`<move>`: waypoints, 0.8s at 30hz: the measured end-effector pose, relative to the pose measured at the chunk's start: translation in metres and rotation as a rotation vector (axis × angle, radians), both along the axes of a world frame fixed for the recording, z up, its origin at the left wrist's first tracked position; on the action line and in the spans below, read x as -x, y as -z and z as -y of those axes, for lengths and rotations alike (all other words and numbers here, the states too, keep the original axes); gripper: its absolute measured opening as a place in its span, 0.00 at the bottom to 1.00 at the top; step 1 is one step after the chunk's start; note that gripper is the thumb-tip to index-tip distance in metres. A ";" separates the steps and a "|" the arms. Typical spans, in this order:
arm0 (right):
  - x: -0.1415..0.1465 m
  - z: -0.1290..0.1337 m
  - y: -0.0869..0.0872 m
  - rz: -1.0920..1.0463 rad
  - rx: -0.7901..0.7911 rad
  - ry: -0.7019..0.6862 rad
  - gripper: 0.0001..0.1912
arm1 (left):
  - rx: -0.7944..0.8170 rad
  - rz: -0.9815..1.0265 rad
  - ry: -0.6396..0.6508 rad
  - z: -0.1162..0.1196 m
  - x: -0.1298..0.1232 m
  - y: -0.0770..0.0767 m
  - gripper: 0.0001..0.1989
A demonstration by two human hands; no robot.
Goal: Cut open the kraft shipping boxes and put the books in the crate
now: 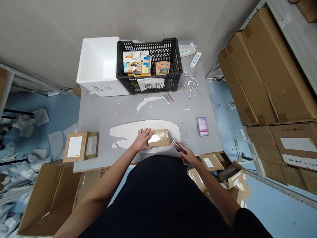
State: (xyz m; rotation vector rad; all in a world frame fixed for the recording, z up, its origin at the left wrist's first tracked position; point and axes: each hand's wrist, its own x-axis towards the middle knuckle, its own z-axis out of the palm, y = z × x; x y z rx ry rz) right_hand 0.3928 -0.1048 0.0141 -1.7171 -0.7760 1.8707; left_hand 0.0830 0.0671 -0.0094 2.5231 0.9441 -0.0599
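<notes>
A small taped cardboard box (162, 138) lies near the front of the table on a bare white patch. My left hand (143, 140) holds its left end, fingers over the top and thumb along the near side. Closed around a black and red utility knife (178, 146), my right hand (187, 154) is just off the box's right end. The knife's blade points at that end, near its edge; whether it touches the cardboard I cannot tell. Clear tape shines across the box's top.
On the grey table (99, 109) are a white foam box (99, 71), a black crate (153, 84) with books, power strips (195, 59), a white cable (191, 85), a phone (202, 126) and another carton (80, 147). Large cartons (260, 66) fill the right shelf; opened boxes lie below.
</notes>
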 end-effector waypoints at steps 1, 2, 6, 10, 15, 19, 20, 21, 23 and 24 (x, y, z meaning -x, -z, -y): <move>-0.001 -0.001 -0.003 0.001 0.001 -0.017 0.36 | 0.000 -0.002 0.001 0.000 0.000 0.000 0.52; -0.003 -0.002 -0.005 0.004 0.002 -0.028 0.36 | -0.001 -0.003 0.001 0.000 0.000 0.000 0.52; -0.005 -0.002 -0.009 0.011 0.000 -0.048 0.36 | -0.012 -0.001 0.001 0.000 0.000 0.000 0.52; -0.006 0.001 -0.007 0.024 0.020 -0.061 0.37 | -0.003 -0.006 -0.002 0.000 -0.001 -0.001 0.51; -0.007 0.009 -0.005 0.022 0.018 -0.068 0.36 | 0.012 -0.016 0.000 0.000 -0.001 -0.003 0.50; -0.008 0.022 0.000 0.013 0.006 -0.054 0.36 | 0.010 -0.007 0.001 0.000 -0.002 -0.005 0.50; -0.007 0.025 0.002 0.011 -0.003 -0.029 0.36 | 0.007 -0.006 -0.002 -0.001 -0.002 -0.005 0.50; -0.007 0.026 0.004 0.013 -0.015 0.012 0.37 | 0.004 -0.006 -0.005 0.000 -0.002 -0.005 0.50; -0.007 0.026 0.008 0.040 -0.052 0.113 0.39 | -0.001 -0.006 -0.007 0.000 -0.001 -0.004 0.51; -0.007 0.024 0.010 0.070 -0.079 0.152 0.40 | -0.003 -0.005 -0.004 0.001 0.000 -0.003 0.51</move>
